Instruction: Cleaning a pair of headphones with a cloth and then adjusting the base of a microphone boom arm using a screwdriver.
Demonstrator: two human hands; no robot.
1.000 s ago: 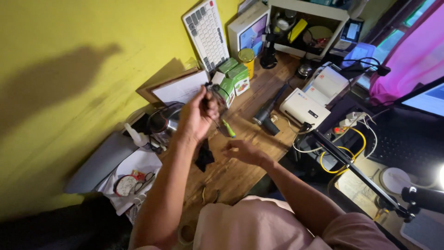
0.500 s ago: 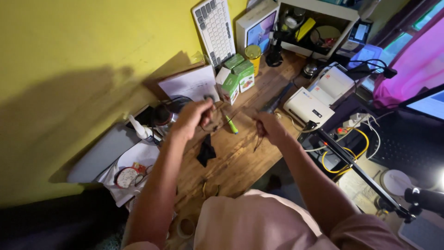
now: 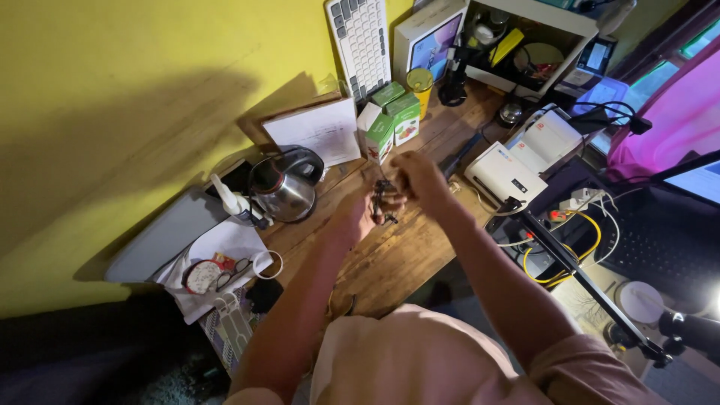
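Both my hands meet above the wooden desk (image 3: 390, 262). My left hand (image 3: 354, 216) is closed around a small dark object (image 3: 384, 204) with thin metal parts; I cannot tell what it is. From the right, my right hand (image 3: 417, 178) pinches the top of the same object with its fingers. Both forearms reach forward from the bottom of the view. A steel kettle (image 3: 287, 187) stands just left of my hands, and two green cartons (image 3: 394, 121) stand just beyond them.
A white keyboard (image 3: 360, 37) leans on the yellow wall. A paper pad (image 3: 315, 131), a spray bottle (image 3: 229, 199), two white boxes (image 3: 517, 169), a shelf of clutter (image 3: 525, 37), yellow cables (image 3: 555, 247) and a black stand arm (image 3: 574, 274) surround the desk.
My right hand has risen from the desk and joined the left on the dark object. The view has shifted, so the kettle now shows fully on the left.
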